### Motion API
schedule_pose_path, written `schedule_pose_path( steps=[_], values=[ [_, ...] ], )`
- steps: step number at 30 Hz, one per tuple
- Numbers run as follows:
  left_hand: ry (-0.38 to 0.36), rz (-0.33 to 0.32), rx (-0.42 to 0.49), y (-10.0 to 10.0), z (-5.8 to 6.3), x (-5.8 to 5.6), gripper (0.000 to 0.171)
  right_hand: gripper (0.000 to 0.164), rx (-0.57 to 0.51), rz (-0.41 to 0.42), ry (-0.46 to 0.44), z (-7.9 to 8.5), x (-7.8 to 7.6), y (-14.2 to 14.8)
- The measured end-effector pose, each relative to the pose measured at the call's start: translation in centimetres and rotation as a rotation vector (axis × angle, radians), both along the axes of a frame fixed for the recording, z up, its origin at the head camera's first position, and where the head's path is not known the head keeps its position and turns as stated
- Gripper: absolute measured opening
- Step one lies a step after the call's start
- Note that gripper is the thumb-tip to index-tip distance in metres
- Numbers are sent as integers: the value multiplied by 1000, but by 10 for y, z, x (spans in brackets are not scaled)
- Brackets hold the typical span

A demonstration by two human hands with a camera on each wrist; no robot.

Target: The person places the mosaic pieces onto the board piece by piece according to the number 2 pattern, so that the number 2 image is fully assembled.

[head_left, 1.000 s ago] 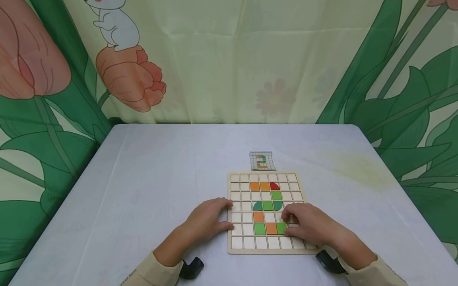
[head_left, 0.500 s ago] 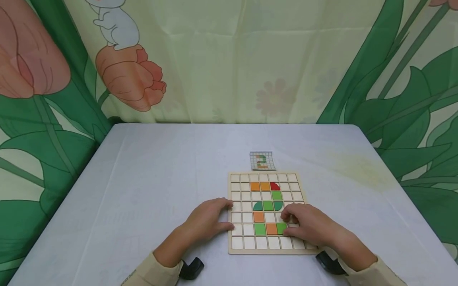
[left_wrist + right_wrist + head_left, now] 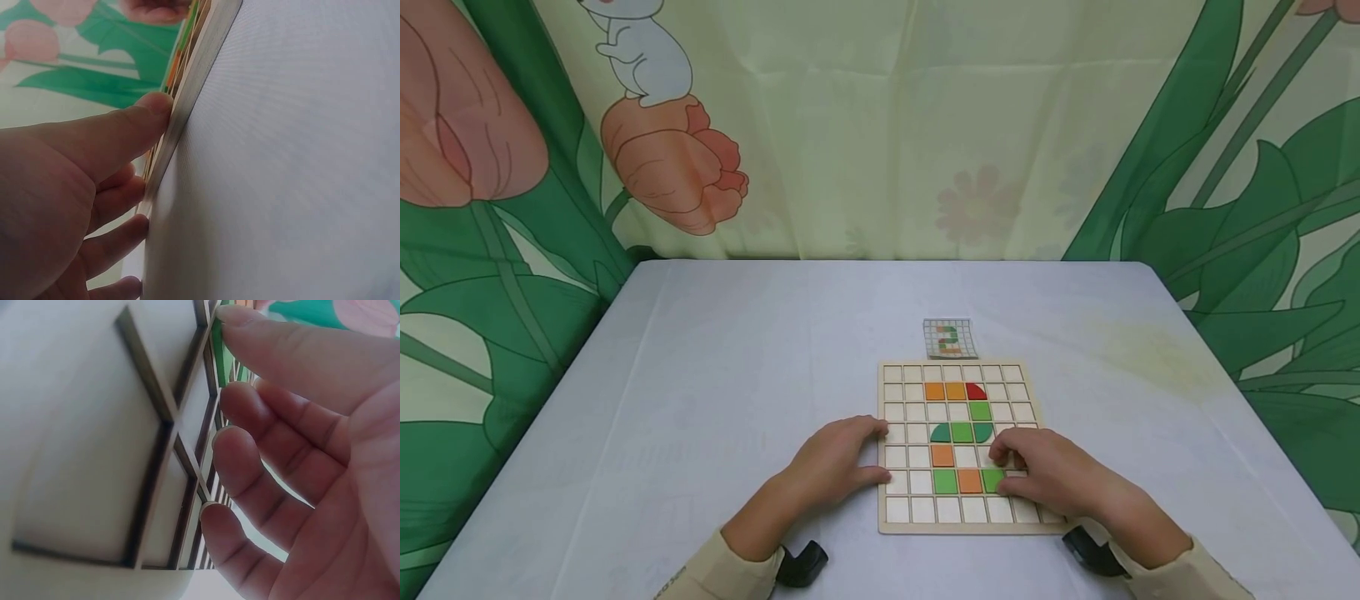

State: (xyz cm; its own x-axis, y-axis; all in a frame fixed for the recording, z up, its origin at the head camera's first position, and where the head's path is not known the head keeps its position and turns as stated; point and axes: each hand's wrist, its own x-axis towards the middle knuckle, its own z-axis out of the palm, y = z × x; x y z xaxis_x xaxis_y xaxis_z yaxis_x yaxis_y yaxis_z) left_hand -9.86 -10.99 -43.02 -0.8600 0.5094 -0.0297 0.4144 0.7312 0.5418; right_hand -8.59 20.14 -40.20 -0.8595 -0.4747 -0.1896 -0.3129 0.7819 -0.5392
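A wooden grid board (image 3: 970, 528) lies flat on the table with square and rounded tiles in some cells. My left hand (image 3: 831, 461) touches its left edge with spread thumb and fingers; in the left wrist view the thumb (image 3: 134, 125) lies against the rim. At the lower right part of the grid is my right hand (image 3: 1048, 468), its thumb touching a green square tile (image 3: 990, 480). Its other fingers are bent, with the fingertips (image 3: 234, 450) at the board's cells. Beside that tile sit an orange tile (image 3: 970, 481) and another green tile (image 3: 945, 481).
Behind the board lies a small card (image 3: 950, 339) with a gridded coloured pattern. Higher in the grid are a red rounded tile (image 3: 975, 391) and dark green rounded tiles (image 3: 940, 432). A white cloth covers the table (image 3: 737, 333); a printed curtain (image 3: 865, 125) hangs behind.
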Motion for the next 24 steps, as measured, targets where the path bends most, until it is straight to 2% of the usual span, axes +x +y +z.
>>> schedule_pose_path(
  steps=[6,12,19,24],
  values=[
    [-4,-1,-6,0,-1,-1,54,28,0,-1,-4,-2,2,0],
    [2,-7,-16,1,0,-2,54,30,-2,-3,30,0,3,0],
    [3,-15,-43,0,3,-4,56,37,78,-138,66,10,-1,3],
    [3,-15,-42,-1,7,-5,55,40,119,-203,147,20,-4,10]
  ],
)
